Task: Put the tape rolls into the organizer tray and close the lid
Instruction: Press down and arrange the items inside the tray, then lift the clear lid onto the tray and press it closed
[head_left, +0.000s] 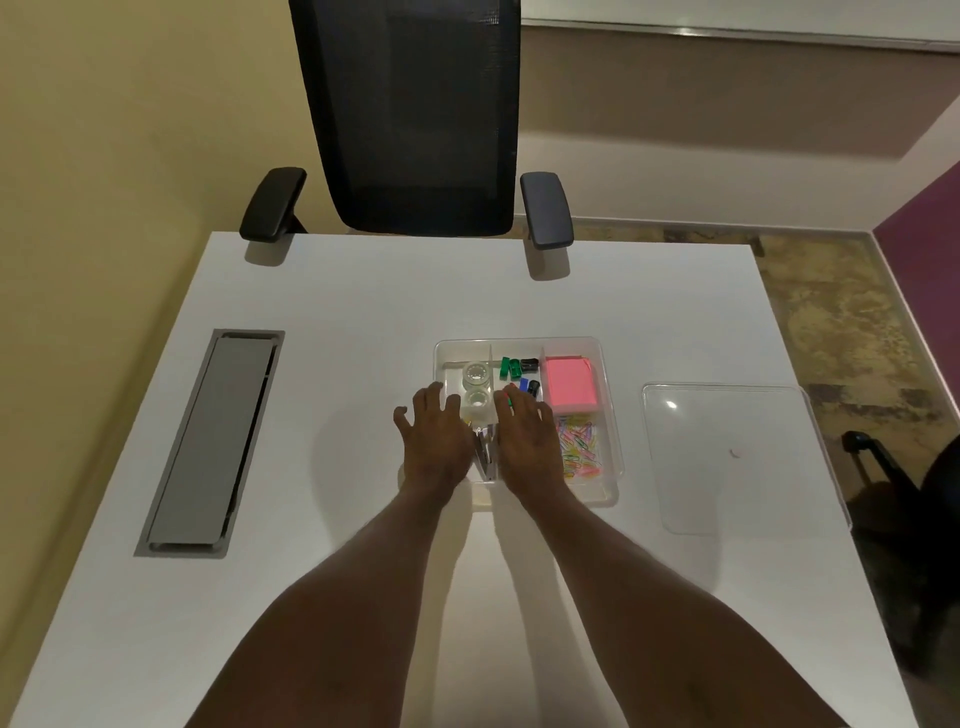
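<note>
A clear organizer tray (602, 353) sits mid-table with its top uncovered. Two clear tape rolls (476, 375) (477, 401) stand one behind the other in its left compartment. My left hand (434, 441) hovers over the tray's left edge, fingers spread, holding nothing. My right hand (527, 441) lies flat over the tray's middle, fingers apart, also holding nothing. Between my hands a silver stapler (485, 454) shows in the tray. The clear lid (737, 457) lies flat on the table to the right of the tray, apart from it.
The tray also holds green, blue and black binder clips (517, 368), a pink sticky-note pad (569, 387) and coloured paper clips (579, 449). A grey cable hatch (213, 441) is set in the table's left. A black office chair (415, 114) stands behind the far edge.
</note>
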